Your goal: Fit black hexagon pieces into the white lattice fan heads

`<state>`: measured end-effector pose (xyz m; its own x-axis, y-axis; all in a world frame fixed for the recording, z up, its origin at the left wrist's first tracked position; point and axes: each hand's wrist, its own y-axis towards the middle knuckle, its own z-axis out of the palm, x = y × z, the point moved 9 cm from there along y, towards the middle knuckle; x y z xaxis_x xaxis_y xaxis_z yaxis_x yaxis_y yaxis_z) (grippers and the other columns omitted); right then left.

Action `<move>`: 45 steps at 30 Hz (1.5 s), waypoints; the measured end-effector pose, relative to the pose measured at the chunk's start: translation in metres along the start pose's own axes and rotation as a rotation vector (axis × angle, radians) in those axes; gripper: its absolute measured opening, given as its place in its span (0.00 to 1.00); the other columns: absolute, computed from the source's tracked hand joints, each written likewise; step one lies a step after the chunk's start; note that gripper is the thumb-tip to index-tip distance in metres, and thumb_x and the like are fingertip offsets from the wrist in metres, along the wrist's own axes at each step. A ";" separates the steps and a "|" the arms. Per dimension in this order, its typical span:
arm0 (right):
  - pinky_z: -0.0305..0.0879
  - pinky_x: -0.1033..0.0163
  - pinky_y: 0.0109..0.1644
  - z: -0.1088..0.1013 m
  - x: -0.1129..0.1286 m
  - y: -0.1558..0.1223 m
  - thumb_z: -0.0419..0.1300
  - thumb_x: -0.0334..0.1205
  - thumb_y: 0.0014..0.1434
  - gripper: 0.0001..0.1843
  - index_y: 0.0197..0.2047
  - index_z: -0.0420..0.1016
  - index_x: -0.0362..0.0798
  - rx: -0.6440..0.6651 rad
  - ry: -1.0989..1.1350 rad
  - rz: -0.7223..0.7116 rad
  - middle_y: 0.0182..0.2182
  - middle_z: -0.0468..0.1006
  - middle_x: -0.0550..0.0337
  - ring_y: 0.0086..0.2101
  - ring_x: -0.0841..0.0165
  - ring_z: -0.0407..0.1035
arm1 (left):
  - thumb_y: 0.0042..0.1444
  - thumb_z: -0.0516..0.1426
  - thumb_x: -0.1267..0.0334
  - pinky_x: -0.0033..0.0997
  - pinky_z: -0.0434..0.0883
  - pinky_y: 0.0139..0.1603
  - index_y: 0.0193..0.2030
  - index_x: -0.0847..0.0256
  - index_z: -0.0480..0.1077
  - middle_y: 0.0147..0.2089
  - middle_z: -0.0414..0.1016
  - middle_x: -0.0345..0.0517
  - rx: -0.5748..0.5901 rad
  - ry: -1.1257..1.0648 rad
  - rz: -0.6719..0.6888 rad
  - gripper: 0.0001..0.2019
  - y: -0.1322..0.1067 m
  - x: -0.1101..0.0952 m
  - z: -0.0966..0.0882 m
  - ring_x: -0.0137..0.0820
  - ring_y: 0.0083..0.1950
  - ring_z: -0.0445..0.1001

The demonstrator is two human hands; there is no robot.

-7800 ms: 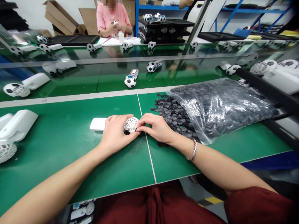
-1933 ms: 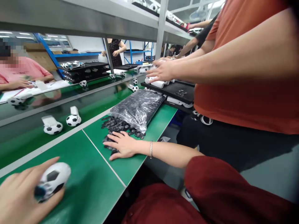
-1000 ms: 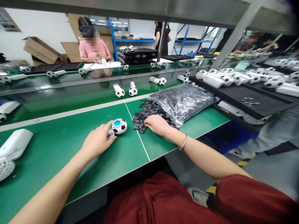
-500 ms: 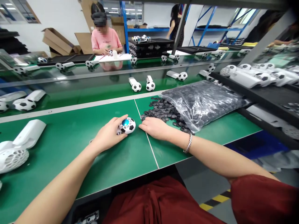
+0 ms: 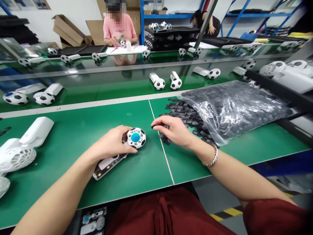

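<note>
Over at the far left, white units with mesh heads (image 5: 21, 160) lie on the green bench (image 5: 146, 174), well apart from the work, out at nine o'clock from the left hand (image 5: 113, 142). And here comes that hand — curled round the neck of a soccer-ball unit (image 5: 136, 137), fingers at its far side, thumb along the near side. The unit sits near the middle of the bench, its blue disc (image 5: 135, 137) facing up. Its long axis slants: handle (image 5: 111, 164) down at eight o'clock, circuit parts exposed, ball end up towards two (the join itself is hidden behind the hand).

Slide right across a narrow gap and there's the right hand (image 5: 174, 132), fingers pinched narrow on a small black piece (image 5: 153, 127), most of it covered by the fingertips. This is the relation that counts — the ball end lies at about eight o'clock from that pinch, near but not touching, while the left hand is already on the unit.

Beyond the right hand, around one o'clock, spreads a pile of black pieces (image 5: 184, 112); whether the hand brushes it, I cannot tell. Further out, towards two to three o'clock, a clear plastic bag (image 5: 234, 111) lies full of them.
</note>
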<state>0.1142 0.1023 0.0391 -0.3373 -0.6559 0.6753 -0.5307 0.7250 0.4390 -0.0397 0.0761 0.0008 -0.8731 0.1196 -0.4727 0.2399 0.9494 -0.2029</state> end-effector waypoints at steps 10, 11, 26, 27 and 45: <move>0.65 0.67 0.36 0.007 -0.008 -0.006 0.60 0.36 0.54 0.03 0.31 0.72 0.44 0.019 0.207 0.111 0.29 0.74 0.62 0.30 0.74 0.67 | 0.45 0.58 0.55 0.42 0.65 0.51 0.61 0.54 0.54 0.54 0.62 0.48 -0.099 0.191 0.109 0.35 -0.004 -0.023 0.003 0.43 0.53 0.63; 0.65 0.66 0.38 0.009 -0.005 -0.007 0.60 0.36 0.53 0.03 0.31 0.72 0.45 0.036 0.220 0.090 0.30 0.74 0.61 0.31 0.73 0.67 | 0.47 0.57 0.56 0.43 0.64 0.53 0.61 0.54 0.53 0.55 0.63 0.48 -0.095 0.181 0.081 0.34 -0.004 -0.020 0.002 0.44 0.54 0.63; 0.58 0.54 0.53 0.033 0.023 -0.019 0.60 0.37 0.54 0.03 0.32 0.72 0.47 0.186 -0.030 -0.159 0.45 0.69 0.54 0.48 0.64 0.61 | 0.49 0.55 0.54 0.38 0.66 0.49 0.61 0.55 0.55 0.53 0.65 0.47 -0.115 0.027 0.078 0.31 -0.005 -0.021 0.013 0.41 0.49 0.68; 0.59 0.54 0.53 0.034 0.023 -0.018 0.59 0.37 0.55 0.03 0.31 0.72 0.47 0.184 -0.034 -0.165 0.45 0.68 0.54 0.48 0.64 0.62 | 0.48 0.56 0.53 0.39 0.66 0.49 0.60 0.56 0.56 0.53 0.65 0.47 -0.114 0.018 0.078 0.32 -0.005 -0.021 0.013 0.41 0.49 0.68; 0.64 0.57 0.50 0.042 0.011 -0.016 0.59 0.40 0.53 0.23 0.51 0.60 0.44 0.165 0.026 -0.011 0.47 0.70 0.50 0.46 0.63 0.66 | 0.50 0.55 0.48 0.36 0.66 0.42 0.58 0.52 0.59 0.45 0.67 0.45 -0.131 -0.018 0.107 0.28 -0.007 -0.024 0.010 0.37 0.43 0.69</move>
<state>0.0862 0.0742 0.0141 -0.3114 -0.6564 0.6872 -0.6558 0.6718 0.3445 -0.0163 0.0635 0.0045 -0.8371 0.2182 -0.5016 0.2728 0.9614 -0.0370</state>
